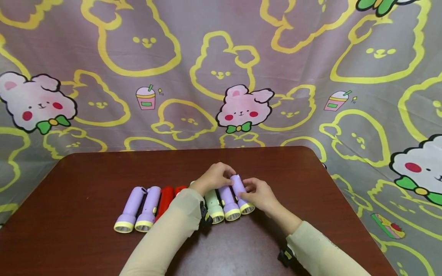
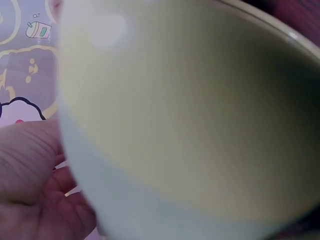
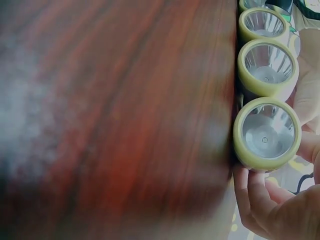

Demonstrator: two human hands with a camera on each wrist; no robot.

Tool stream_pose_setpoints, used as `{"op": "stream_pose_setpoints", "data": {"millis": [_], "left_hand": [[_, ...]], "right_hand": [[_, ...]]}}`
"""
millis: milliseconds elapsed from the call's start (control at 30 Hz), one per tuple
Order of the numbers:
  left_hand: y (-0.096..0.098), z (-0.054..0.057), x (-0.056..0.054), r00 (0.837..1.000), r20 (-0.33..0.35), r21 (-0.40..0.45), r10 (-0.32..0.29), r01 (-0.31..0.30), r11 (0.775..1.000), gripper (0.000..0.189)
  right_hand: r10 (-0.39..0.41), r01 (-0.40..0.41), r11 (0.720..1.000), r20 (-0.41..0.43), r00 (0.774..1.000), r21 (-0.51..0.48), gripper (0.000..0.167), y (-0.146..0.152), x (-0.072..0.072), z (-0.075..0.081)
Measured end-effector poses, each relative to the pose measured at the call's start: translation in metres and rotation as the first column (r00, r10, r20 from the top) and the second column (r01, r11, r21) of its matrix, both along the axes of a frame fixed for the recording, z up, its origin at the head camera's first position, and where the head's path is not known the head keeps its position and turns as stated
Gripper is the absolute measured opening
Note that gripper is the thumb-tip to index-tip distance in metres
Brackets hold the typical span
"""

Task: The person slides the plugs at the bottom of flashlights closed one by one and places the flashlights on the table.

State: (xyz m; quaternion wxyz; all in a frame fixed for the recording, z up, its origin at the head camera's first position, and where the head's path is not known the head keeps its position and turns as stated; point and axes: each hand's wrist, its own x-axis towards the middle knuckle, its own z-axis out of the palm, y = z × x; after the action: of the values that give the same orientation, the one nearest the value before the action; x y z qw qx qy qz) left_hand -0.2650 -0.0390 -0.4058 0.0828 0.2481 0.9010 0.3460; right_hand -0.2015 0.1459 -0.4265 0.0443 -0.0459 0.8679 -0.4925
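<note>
A row of flashlights lies on the table, their yellow-rimmed heads facing the near side. At the right end is a purple flashlight. My left hand pinches its tail end between thumb and fingers. From the right, my right hand grips its body; in the right wrist view the fingers curl beside the head. Another purple flashlight lies close along its left side, then a pale green flashlight. A blurred yellow-and-green flashlight head fills much of the left wrist view, partly hiding the left hand.
Farther left lie two purple flashlights and a red flashlight. Another red one is mostly hidden by the left forearm. The dark wooden table meets a patterned curtain at its far edge.
</note>
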Motion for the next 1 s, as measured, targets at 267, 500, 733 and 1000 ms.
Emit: {"op": "stream_pose_setpoints", "data": {"millis": [267, 500, 733, 1000], "left_hand": [[0.004, -0.002, -0.004, 1.0, 0.012, -0.006, 0.016, -0.016, 1.0, 0.029], [0.004, 0.001, -0.003, 1.0, 0.02, -0.018, -0.002, 0.002, 1.0, 0.029], [0.005, 0.003, -0.002, 1.0, 0.014, -0.018, -0.011, 0.012, 1.0, 0.028], [0.003, 0.007, 0.0, 0.999, 0.015, -0.003, -0.037, 0.037, 0.999, 0.032]], "right_hand": [[-0.009, 0.009, 1.0, 0.019, 1.0, -0.017, 0.042, 0.001, 0.003, 0.001], [-0.016, 0.017, 0.999, 0.018, 1.0, -0.037, 0.042, 0.003, 0.005, 0.003], [0.004, -0.005, 1.0, -0.003, 1.0, -0.024, 0.04, 0.01, 0.005, 0.003], [0.041, -0.042, 0.998, -0.033, 0.999, -0.037, 0.043, 0.025, 0.01, 0.006]]}}
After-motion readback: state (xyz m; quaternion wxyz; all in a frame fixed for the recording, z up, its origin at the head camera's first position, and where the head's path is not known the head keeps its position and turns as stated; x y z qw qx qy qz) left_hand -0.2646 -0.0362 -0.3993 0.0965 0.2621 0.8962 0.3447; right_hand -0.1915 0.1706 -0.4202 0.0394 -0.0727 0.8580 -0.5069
